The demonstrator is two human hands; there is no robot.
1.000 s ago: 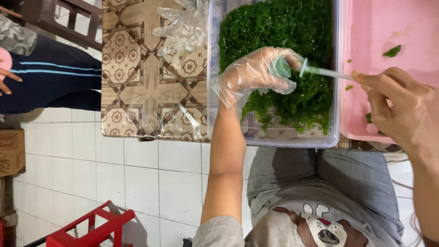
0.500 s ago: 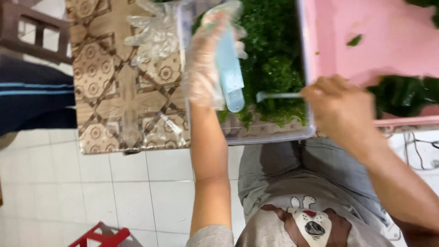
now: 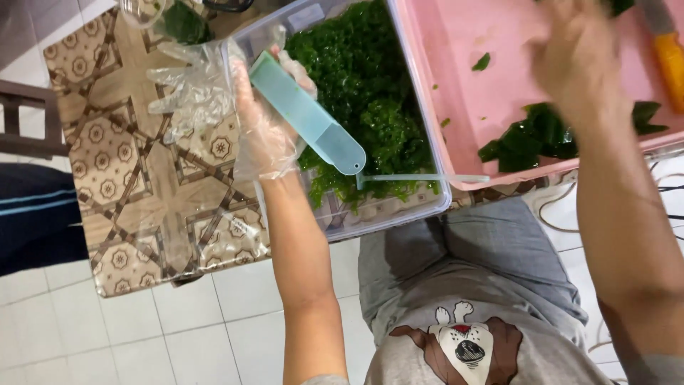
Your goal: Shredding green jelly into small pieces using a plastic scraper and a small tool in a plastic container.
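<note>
My left hand (image 3: 267,132), in a clear plastic glove, grips a long pale teal plastic tool (image 3: 310,117) over the left side of a clear container (image 3: 427,207) full of chopped green leaves (image 3: 363,85). A thin clear rod (image 3: 420,178) runs from the tool's rounded end to the right, across the container's near rim. My right hand (image 3: 577,60) is bare and blurred, with nothing in it, hovering over a pink tray (image 3: 456,93). Dark green leaf pieces (image 3: 541,135) lie in the tray just below that hand.
A knife with an orange handle (image 3: 670,57) lies in the tray's far right. A loose plastic glove (image 3: 185,93) rests on the patterned tablecloth (image 3: 142,214). Another person's dark striped sleeve (image 3: 35,214) and a brown chair (image 3: 28,121) are at the left, above white floor tiles.
My right hand let go of the thin rod and rose over the pink tray. My left hand turned the teal tool so that it points down and right.
</note>
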